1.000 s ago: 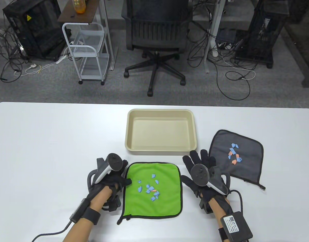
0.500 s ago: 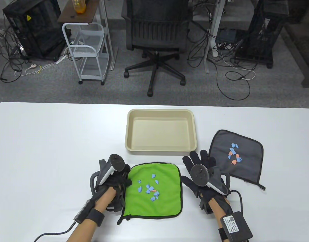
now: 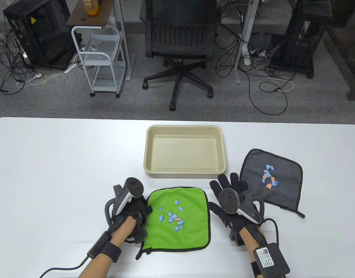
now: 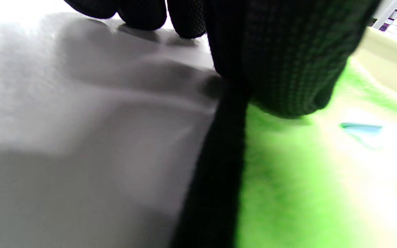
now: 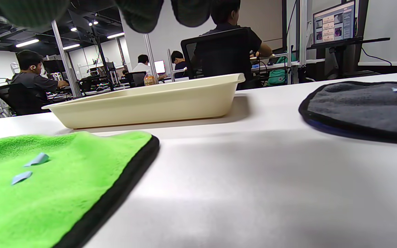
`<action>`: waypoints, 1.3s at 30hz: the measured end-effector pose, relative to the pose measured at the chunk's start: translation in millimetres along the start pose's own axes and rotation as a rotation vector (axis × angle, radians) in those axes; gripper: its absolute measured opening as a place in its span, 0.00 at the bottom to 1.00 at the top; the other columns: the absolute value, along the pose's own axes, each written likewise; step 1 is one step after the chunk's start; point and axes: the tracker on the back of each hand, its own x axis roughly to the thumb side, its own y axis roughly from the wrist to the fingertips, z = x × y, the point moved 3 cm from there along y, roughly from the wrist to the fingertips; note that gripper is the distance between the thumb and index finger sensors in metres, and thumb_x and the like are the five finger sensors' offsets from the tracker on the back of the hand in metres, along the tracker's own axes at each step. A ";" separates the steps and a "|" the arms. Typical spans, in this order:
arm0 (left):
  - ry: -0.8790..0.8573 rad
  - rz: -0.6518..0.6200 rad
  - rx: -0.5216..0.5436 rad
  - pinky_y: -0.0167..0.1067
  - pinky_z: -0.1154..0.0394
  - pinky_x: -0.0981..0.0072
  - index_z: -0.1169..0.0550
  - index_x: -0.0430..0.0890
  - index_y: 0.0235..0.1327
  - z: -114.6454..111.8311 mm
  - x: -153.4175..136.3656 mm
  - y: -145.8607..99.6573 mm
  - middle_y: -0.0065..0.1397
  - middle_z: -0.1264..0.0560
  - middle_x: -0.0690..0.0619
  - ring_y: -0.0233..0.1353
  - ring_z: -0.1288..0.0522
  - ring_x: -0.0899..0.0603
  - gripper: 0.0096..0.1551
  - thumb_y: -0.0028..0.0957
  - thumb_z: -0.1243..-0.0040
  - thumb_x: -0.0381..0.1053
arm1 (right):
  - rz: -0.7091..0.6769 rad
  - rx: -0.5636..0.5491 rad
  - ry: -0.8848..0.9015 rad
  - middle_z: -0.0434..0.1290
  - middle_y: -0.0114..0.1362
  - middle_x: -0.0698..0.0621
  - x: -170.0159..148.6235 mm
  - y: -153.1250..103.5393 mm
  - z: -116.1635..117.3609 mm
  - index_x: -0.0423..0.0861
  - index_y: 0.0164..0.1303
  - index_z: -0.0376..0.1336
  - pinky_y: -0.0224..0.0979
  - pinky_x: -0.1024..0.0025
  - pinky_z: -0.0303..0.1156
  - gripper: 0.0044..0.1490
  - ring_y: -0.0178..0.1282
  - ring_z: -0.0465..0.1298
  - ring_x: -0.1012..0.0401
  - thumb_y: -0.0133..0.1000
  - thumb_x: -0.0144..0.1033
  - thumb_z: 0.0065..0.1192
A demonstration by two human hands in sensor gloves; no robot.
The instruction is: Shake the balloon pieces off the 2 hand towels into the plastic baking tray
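A green hand towel [image 3: 183, 231] lies flat near the table's front edge with several blue and orange balloon pieces [image 3: 173, 217] on it. My left hand [image 3: 138, 211] is at its left edge. The thumb [image 4: 281, 69] lies on the towel just inside the black hem, and the fingertips [image 4: 143, 13] touch the table beside it. A grey towel [image 3: 271, 179] with balloon pieces [image 3: 269, 176] lies at the right. My right hand [image 3: 223, 186] rests flat with spread fingers between the two towels, holding nothing. The beige plastic tray [image 3: 183, 170] stands empty behind the green towel.
The white table [image 3: 64, 162] stretches bare to the left and behind the tray. An office chair [image 3: 180, 43], a white cart [image 3: 99, 58] and cables are on the floor beyond the far edge. People sit at desks [image 5: 33, 86] in the right wrist view's background.
My left hand has slid right and a little toward me onto the green towel's left edge, now covering the hem. The right hand, tray and both towels have stayed put.
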 end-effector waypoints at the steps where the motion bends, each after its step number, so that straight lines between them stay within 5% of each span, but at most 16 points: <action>1: -0.018 -0.003 -0.019 0.67 0.43 0.40 0.21 0.54 0.41 -0.1 0.9 -2.0 0.78 0.47 0.52 0.70 0.43 0.36 0.20 0.36 0.30 0.56 | 0.001 0.001 -0.001 0.46 0.89 0.53 0.0 0.0 0.0 0.61 0.75 0.48 0.78 0.41 0.38 0.50 0.85 0.37 0.47 0.41 0.68 0.49; 7: -0.051 -0.044 -0.026 0.61 0.30 0.43 0.26 0.67 0.45 6.4 11.0 -16.5 0.71 0.28 0.56 0.63 0.26 0.38 0.19 0.40 0.36 0.57 | 0.008 0.006 -0.020 0.47 0.89 0.52 0.3 0.4 0.2 0.61 0.74 0.49 0.78 0.41 0.39 0.49 0.85 0.37 0.46 0.42 0.67 0.51; 14: -0.010 -0.095 -0.011 0.30 0.08 0.63 0.27 0.68 0.45 8.9 20.1 -20.8 0.50 0.14 0.60 0.38 0.05 0.52 0.19 0.41 0.38 0.58 | 0.035 0.026 -0.041 0.52 0.88 0.51 1.1 2.8 3.4 0.58 0.74 0.52 0.78 0.41 0.46 0.48 0.85 0.47 0.42 0.44 0.65 0.56; 21: -0.058 -0.080 -0.035 0.20 0.07 0.67 0.27 0.66 0.46 8.1 17.6 -13.7 0.38 0.12 0.60 0.26 0.03 0.55 0.19 0.41 0.38 0.56 | 0.150 0.062 -0.011 0.47 0.86 0.44 -3.7 12.4 18.1 0.54 0.75 0.51 0.78 0.45 0.58 0.50 0.81 0.54 0.42 0.44 0.64 0.59; 33: -0.127 -0.074 -0.064 0.19 0.07 0.66 0.28 0.66 0.46 6.9 14.2 -10.9 0.34 0.12 0.60 0.23 0.03 0.54 0.19 0.42 0.38 0.56 | 0.192 0.203 -0.042 0.44 0.80 0.47 19.5 23.8 60.1 0.51 0.77 0.50 0.67 0.56 0.59 0.58 0.67 0.55 0.52 0.39 0.65 0.65; 39: -0.145 -0.071 -0.072 0.20 0.07 0.65 0.28 0.66 0.47 7.2 12.7 -10.9 0.35 0.12 0.60 0.24 0.03 0.54 0.19 0.42 0.39 0.57 | 0.240 0.207 -0.001 0.39 0.81 0.44 19.2 24.1 60.8 0.46 0.74 0.55 0.65 0.58 0.60 0.57 0.67 0.54 0.51 0.39 0.61 0.71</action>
